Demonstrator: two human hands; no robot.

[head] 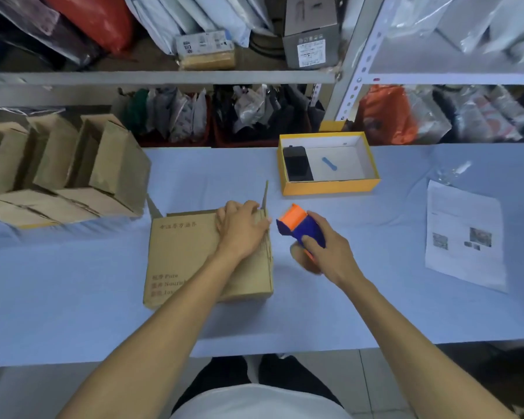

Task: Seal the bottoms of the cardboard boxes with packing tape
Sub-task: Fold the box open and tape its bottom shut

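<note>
**Cardboard box pinned flat, tape dispenser alongside**

Cardboard box (pixel 194 255) lies at the centre of the blue table (pixel 375 297), printed face up, one flap standing at its 12 o'clock edge. The left hand (pixel 242 225) presses on its far right corner, fingers straight and together. Just beside the box at 3 o'clock, the right hand (pixel 327 249) curls around a blue-and-orange tape dispenser (pixel 297 226). At 1 o'clock sits an open yellow box (pixel 330 187); at 10 o'clock, stacked cartons (pixel 58 167); at 3 o'clock, a printed sheet (pixel 463 234).
</note>
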